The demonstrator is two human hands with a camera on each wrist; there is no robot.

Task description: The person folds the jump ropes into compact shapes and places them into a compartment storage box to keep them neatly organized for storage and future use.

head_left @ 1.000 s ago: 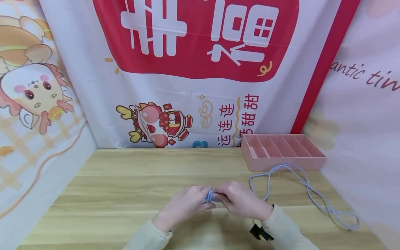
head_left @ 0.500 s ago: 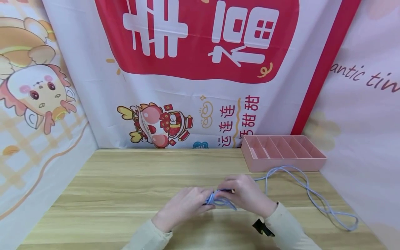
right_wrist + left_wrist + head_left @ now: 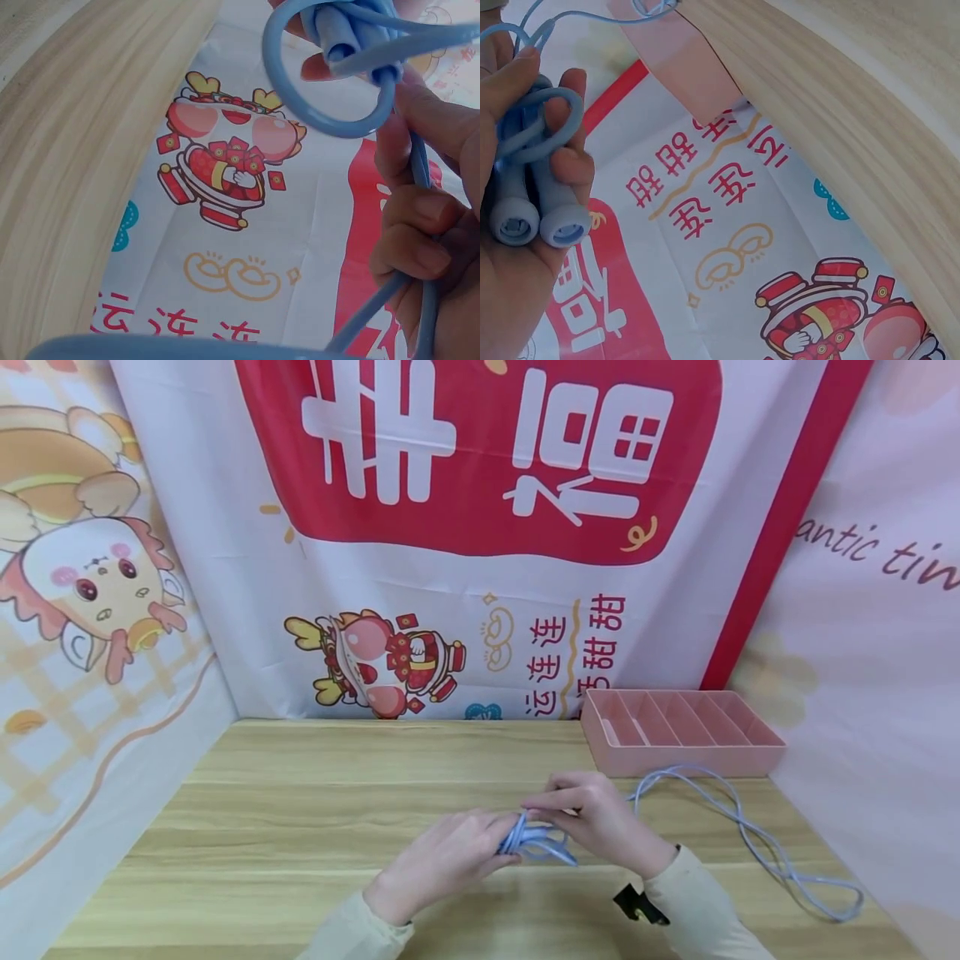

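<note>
A light-blue jump rope spans both hands. My left hand [image 3: 450, 853] grips its two handles [image 3: 564, 223] side by side, with turns of cord [image 3: 516, 837] wrapped around them. In the left wrist view the handles' hollow ends point out of the palm. My right hand [image 3: 600, 820] pinches the cord right beside the wraps, and in the right wrist view more cord runs through its curled fingers [image 3: 431, 214]. A loose loop [image 3: 281, 82] stands out around the handles there. The rest of the rope [image 3: 757, 835] trails over the table on the right.
Behind the rope, at the back right of the wooden table [image 3: 300, 793], stands a pink divided box [image 3: 686, 762]. Printed cloths [image 3: 420, 577] hang at the back and both sides. A small black piece [image 3: 639, 906] hangs by the right sleeve.
My right hand has drawn away from the left, rightward and slightly farther back. Cord loops now show between the hands, where they were mostly covered. The left hand has kept its grip.
</note>
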